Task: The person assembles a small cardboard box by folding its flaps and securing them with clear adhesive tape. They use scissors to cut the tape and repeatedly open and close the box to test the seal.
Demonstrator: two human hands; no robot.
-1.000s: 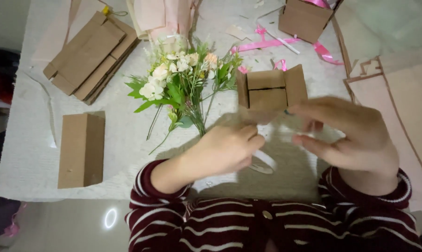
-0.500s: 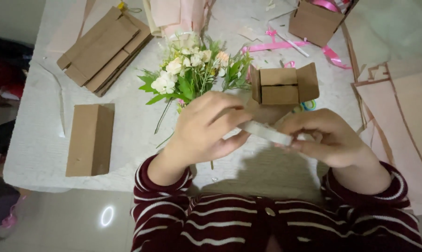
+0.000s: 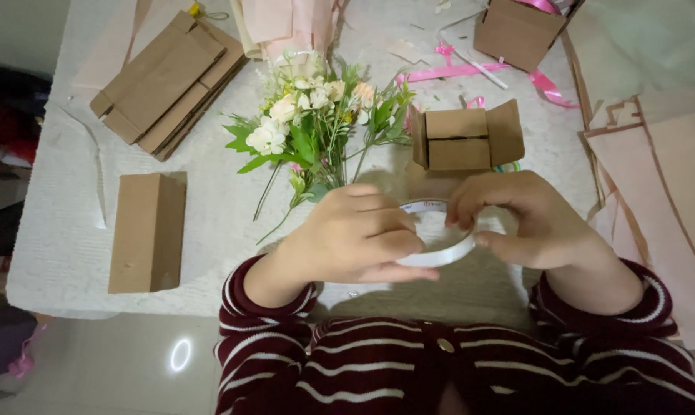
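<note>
While both hands close on a white tape roll (image 3: 437,244), left hand (image 3: 355,234) gripping its rim, right hand (image 3: 526,219) fingers pinching at three o'clock, the bouquet (image 3: 317,127) lies at twelve; a steady roll should ease peeling.

A white table (image 3: 209,230) carries a bouquet of artificial flowers (image 3: 317,123). Left of the bouquet lie a folded cardboard box (image 3: 147,230) and a stack of flattened boxes (image 3: 167,81); right of it sits an open small cardboard box (image 3: 463,138), with pink ribbon (image 3: 455,71) behind.
</note>
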